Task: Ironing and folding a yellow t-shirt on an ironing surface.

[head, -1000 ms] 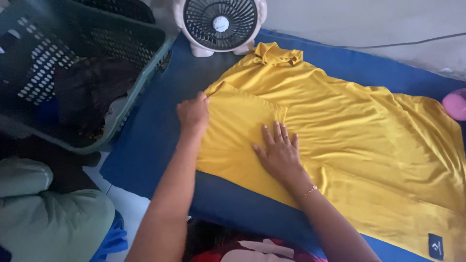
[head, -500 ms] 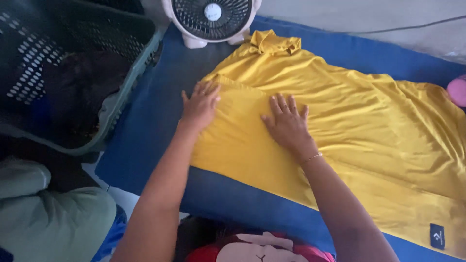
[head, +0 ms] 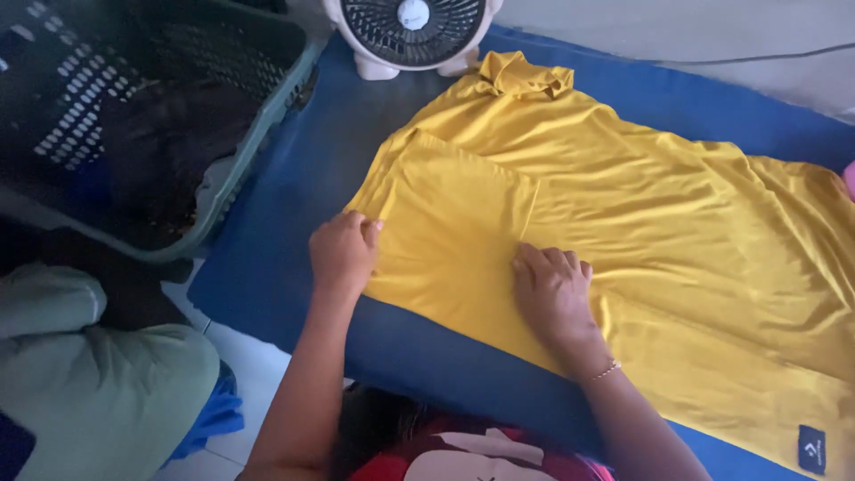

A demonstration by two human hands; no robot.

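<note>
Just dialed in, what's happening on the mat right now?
A person is working a yellow garment spread on a blue mat. The left hand pinches the garment's folded edge, while the right hand presses flat on the cloth beside the folded-over panel. A white fan stands at the mat's far end, and a dark laundry basket with clothes sits to the left.

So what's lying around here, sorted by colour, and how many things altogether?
Yellow: 1, the yellow garment under both hands, left hand and right hand
Blue: 1, the blue mat
White: 1, the white fan
Dark green: 1, the laundry basket
Pale green: 1, the pale green cloth bundle
Total: 5
</note>
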